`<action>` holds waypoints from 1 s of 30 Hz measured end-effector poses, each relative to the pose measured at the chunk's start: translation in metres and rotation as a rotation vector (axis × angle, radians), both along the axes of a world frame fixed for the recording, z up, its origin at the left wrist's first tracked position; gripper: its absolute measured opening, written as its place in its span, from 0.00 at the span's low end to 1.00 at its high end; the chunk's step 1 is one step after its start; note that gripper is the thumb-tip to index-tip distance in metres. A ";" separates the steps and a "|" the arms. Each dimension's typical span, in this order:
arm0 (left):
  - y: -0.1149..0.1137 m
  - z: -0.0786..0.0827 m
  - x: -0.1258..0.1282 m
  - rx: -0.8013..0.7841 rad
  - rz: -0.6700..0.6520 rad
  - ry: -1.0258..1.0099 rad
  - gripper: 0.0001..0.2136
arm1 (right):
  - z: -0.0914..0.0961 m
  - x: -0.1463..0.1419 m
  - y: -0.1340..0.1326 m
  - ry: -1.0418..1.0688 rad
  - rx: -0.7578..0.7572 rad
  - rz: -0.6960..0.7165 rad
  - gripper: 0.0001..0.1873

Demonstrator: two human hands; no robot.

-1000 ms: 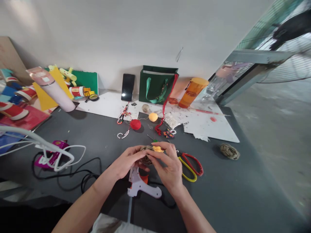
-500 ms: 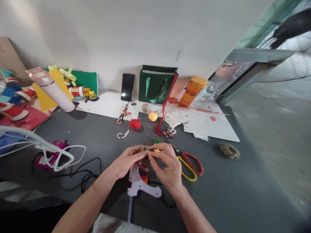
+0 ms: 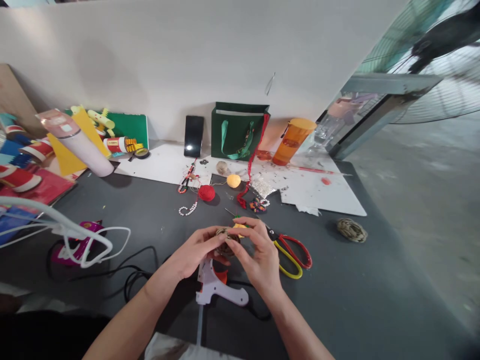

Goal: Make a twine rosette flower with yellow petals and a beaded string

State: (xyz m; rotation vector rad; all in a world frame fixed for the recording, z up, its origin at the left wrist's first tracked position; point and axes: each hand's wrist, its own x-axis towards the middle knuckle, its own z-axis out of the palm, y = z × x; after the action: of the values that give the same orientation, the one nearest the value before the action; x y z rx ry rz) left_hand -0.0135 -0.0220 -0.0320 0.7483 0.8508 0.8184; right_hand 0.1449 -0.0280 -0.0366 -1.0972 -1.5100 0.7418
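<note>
Left hand (image 3: pixel 195 250) and right hand (image 3: pixel 263 257) pinch a brown striped coil (image 3: pixel 227 248) above a white glue gun (image 3: pixel 221 290).
Since half a second ago, the right hand's fingers have spread slightly, baring more of a yellow piece (image 3: pixel 240 230) beside the coil.

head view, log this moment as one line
left hand: holds brown coil; right hand: touches same coil; glue gun: below hands in view; scissors: beside right hand; similar coil: on table, right
</note>
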 end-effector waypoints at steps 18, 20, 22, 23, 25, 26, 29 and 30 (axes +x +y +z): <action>0.005 0.000 -0.003 -0.054 0.132 -0.122 0.18 | 0.004 0.005 -0.004 0.034 0.123 0.019 0.14; 0.006 0.001 -0.006 -0.065 0.175 -0.153 0.17 | 0.009 0.005 -0.008 0.025 0.183 0.108 0.15; 0.007 0.000 -0.008 -0.057 0.203 -0.184 0.16 | 0.015 0.002 -0.014 -0.017 0.256 0.230 0.15; 0.008 -0.001 -0.008 -0.051 0.215 -0.196 0.16 | 0.017 -0.001 -0.018 -0.050 0.303 0.298 0.15; 0.009 -0.004 -0.009 -0.043 0.243 -0.204 0.15 | 0.020 -0.009 -0.027 -0.133 0.400 0.447 0.14; 0.010 -0.006 -0.009 -0.043 0.254 -0.202 0.14 | 0.021 -0.014 -0.032 -0.181 0.441 0.527 0.13; 0.013 -0.010 -0.011 -0.056 0.264 -0.196 0.12 | 0.019 -0.025 -0.043 -0.264 0.527 0.706 0.11; 0.013 -0.011 -0.011 -0.060 0.263 -0.197 0.12 | 0.017 -0.026 -0.044 -0.253 0.547 0.699 0.11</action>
State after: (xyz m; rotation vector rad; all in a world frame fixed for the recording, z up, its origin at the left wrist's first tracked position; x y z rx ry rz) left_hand -0.0246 -0.0090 -0.0432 0.4989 0.8019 1.0776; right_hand 0.1185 -0.0718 -0.0197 -0.2390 -2.1840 0.5930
